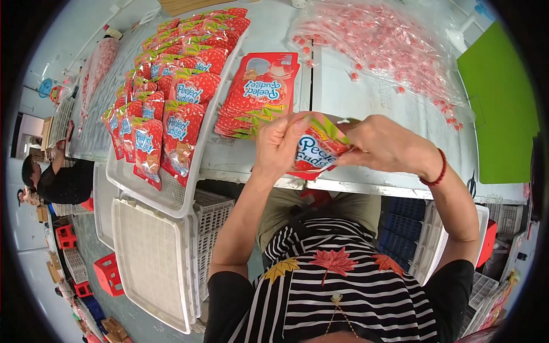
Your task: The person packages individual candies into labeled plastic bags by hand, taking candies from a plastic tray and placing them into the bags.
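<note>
"Gripping it from both sides, see? The strawberry-print pouch [314, 153] sits just right of the frame's centre, between the two hands."

"Which hand has which edge?"

"The left hand [278, 143] is closed on its left edge, thumb across the front. The right hand [389, 146] pinches the right edge, close to the green top. Whether any fingertip goes inside, I can't tell from here."

"And how does it lie?"

"Tilted. Green top toward the upper right, red base toward the lower left, so its long axis slants and the top faces the right fingers."

"What's nearest?"

"The stack of flat pouches [257, 86] lies up and to the left, just beside the left hand. Wrapped candies [394, 51] spread over the upper right, well apart from the pouch; the right hand is nearer those."

"And the white tray [184, 200] at the left bears plump pouches [183, 134], farther off than the stack."
</note>
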A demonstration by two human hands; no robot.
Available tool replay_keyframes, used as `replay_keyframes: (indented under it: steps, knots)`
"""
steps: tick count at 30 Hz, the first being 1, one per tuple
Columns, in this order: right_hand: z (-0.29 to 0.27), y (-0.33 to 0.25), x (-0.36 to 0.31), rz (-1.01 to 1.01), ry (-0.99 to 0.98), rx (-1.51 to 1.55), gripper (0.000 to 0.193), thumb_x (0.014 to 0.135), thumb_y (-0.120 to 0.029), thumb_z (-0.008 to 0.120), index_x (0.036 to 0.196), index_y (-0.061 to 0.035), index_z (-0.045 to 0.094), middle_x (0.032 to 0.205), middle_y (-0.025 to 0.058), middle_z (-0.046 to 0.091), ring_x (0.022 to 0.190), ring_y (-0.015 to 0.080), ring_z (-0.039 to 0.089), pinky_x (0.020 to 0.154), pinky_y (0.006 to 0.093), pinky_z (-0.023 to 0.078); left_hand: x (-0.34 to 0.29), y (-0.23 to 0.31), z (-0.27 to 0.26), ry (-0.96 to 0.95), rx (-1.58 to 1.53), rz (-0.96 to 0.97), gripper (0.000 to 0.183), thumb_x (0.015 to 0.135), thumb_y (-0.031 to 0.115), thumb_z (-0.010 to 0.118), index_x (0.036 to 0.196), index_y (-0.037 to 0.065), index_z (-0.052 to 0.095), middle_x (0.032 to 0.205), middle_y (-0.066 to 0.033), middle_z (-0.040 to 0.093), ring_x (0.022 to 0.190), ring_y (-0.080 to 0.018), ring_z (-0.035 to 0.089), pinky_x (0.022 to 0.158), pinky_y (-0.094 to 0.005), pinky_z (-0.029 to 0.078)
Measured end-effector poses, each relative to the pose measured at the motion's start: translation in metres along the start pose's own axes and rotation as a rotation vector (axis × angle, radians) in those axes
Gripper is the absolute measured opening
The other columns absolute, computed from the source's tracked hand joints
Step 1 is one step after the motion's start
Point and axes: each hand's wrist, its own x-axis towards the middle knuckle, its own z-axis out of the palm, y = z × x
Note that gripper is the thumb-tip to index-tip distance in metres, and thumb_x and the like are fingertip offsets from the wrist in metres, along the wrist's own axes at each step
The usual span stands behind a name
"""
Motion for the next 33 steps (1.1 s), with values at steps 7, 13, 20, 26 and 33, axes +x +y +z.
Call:
replay_keyframes:
  steps: [7, 13, 20, 26, 33]
  knots:
    - [0.004, -0.008, 0.001, 0.128, -0.036, -0.077, 0.029, 0.082, -0.025, 0.067, 0.071, 0.0023, 0.061, 0.071, 0.0215, 0.06, 0.069, 0.036, 0.06, 0.06, 0.0417, 0.048, -0.001, -0.002, 0.002, 0.103, -0.055, -0.045, 0.023, 0.096, 0.017, 0.055, 0.099, -0.001, 0.068, 0.074, 0.0048, 0.063, 0.067, -0.0009, 0.051, 0.057, -0.019, 0.043]
    - [0.005, -0.014, -0.006, -0.185, 0.664, -0.464, 0.027, 0.067, -0.016, 0.078, 0.076, 0.0014, 0.059, 0.082, 0.0116, 0.063, 0.08, 0.0282, 0.061, 0.066, 0.0355, 0.05, -0.003, 0.007, -0.013, 0.056, -0.124, -0.136, 0.021, 0.095, 0.019, 0.057, 0.097, 0.001, 0.068, 0.072, 0.0002, 0.064, 0.059, -0.0026, 0.056, 0.05, -0.0185, 0.047]
    - [0.011, -0.007, -0.015, 0.172, 0.399, -0.001, 0.018, 0.075, -0.007, 0.071, 0.083, -0.0005, 0.056, 0.067, 0.0158, 0.06, 0.061, 0.0328, 0.062, 0.052, 0.0375, 0.047, -0.014, 0.008, 0.001, 0.03, -0.232, -0.186, 0.018, 0.085, 0.003, 0.066, 0.102, -0.003, 0.067, 0.089, -0.0044, 0.069, 0.077, -0.0058, 0.062, 0.066, -0.0201, 0.052]
    - [0.009, -0.011, -0.011, 0.305, 0.318, 0.193, 0.032, 0.077, -0.011, 0.074, 0.102, -0.0055, 0.055, 0.07, 0.014, 0.064, 0.063, 0.0281, 0.065, 0.055, 0.0335, 0.049, -0.012, 0.003, 0.009, 0.114, -0.181, -0.151, 0.016, 0.086, 0.005, 0.067, 0.101, 0.001, 0.07, 0.085, 0.0009, 0.068, 0.071, -0.0031, 0.058, 0.062, -0.0197, 0.048]
    - [0.018, 0.0, -0.001, 0.156, 0.246, 0.047, 0.023, 0.08, -0.019, 0.069, 0.085, 0.0027, 0.064, 0.074, 0.0191, 0.063, 0.069, 0.0342, 0.063, 0.061, 0.0393, 0.05, -0.012, -0.012, 0.0, 0.067, 0.014, -0.09, 0.017, 0.085, 0.01, 0.069, 0.099, 0.001, 0.071, 0.075, 0.0003, 0.067, 0.067, -0.0016, 0.056, 0.059, -0.0201, 0.047]
